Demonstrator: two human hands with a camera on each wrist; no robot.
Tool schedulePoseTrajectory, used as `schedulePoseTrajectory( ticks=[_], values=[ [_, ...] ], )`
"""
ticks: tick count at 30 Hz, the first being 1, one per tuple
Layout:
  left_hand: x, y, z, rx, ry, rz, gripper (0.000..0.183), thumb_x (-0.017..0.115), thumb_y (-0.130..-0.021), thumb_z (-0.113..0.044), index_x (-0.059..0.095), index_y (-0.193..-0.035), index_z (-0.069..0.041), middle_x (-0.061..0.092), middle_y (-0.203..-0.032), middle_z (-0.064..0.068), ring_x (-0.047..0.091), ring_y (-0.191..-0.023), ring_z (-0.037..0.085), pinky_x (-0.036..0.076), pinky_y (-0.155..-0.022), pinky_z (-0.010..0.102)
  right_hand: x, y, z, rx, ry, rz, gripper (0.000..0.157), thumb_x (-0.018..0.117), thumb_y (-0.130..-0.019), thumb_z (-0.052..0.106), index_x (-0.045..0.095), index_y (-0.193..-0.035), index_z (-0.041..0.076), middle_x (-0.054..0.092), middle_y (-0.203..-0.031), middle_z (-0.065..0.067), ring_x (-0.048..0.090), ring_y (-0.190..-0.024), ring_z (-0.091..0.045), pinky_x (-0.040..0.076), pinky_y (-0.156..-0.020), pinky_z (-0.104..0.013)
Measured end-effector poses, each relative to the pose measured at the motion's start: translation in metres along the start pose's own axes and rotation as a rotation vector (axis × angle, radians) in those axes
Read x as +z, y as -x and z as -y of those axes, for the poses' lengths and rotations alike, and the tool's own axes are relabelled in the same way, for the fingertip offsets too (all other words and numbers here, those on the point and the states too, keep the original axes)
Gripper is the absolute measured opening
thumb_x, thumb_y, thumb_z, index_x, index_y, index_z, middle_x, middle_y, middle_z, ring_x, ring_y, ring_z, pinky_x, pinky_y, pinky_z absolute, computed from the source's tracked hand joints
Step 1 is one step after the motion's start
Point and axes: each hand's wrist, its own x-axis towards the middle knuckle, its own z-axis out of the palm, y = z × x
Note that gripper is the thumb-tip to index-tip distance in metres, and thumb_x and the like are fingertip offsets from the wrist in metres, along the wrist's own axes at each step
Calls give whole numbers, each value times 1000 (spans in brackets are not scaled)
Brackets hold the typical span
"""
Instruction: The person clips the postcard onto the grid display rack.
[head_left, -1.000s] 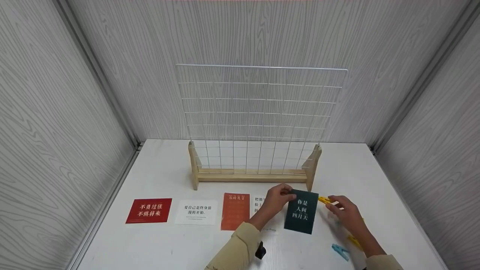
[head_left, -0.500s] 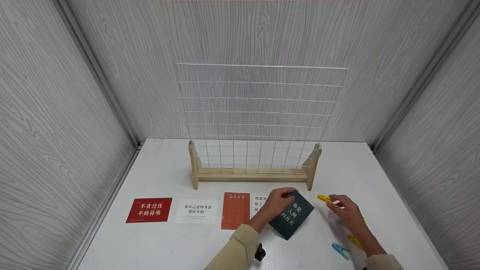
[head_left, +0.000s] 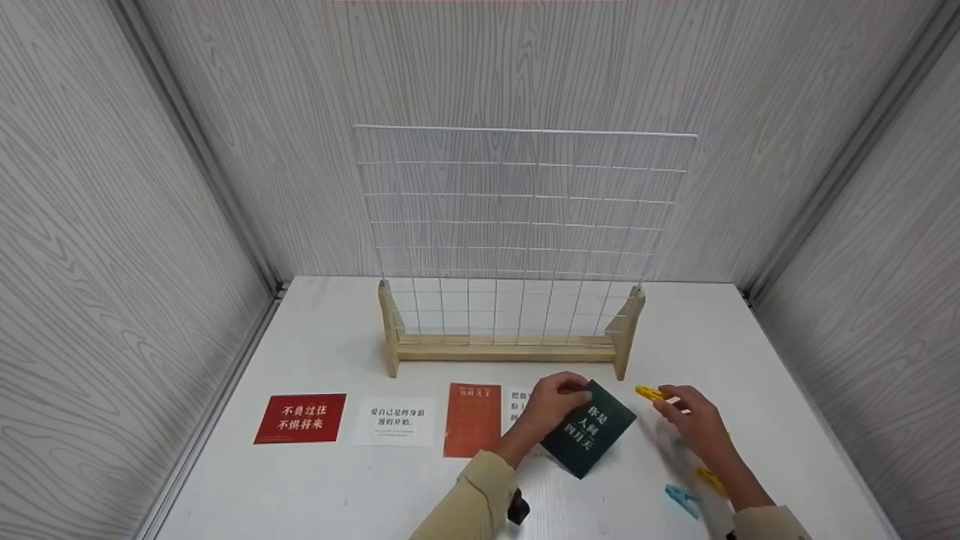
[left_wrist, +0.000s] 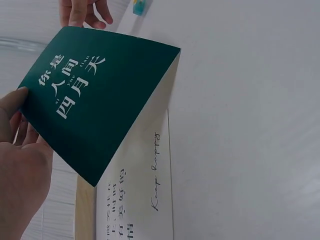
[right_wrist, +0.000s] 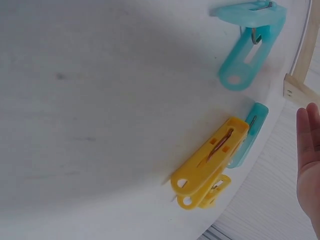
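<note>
Left hand pinches the green card at a corner, holding it tilted in front of the wire rack; right hand pinches a yellow clip, just beside the green card but apart from it. Left wrist view: green card slants above a white card marked "Keep happy". Right wrist view: loose yellow clips and blue clips lie on the tabletop, right hand partly visible.

I'm facing a booth-like workspace: wood-grain panels are rising behind and beside the wire rack, metal strips are lining their corners, and a white surface is spreading beneath it.
</note>
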Motion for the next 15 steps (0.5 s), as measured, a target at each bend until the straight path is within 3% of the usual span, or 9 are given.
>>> schedulePoseTrajectory(
  ticks=[9, 15],
  values=[
    [-11, 5, -8, -10, 68, -58, 19, 77, -89, -21, 71, -107, -17, 69, -101, -3, 64, -90, 11, 56, -85, 30, -4, -1, 15, -98, 7, -31, 49, 60, -99, 45, 59, -135, 11, 60, -128, -11, 62, -106, -26, 50, -80, -13],
    [-20, 11, -16, 38, 85, -86, 20, 78, -88, -21, 72, -107, -16, 69, -100, -3, 61, -90, 11, 53, -83, 27, -6, -1, 30, -166, 18, -47, 50, 59, -99, 48, 61, -133, 13, 62, -126, -8, 64, -105, -24, 48, -82, -12]
  ],
)
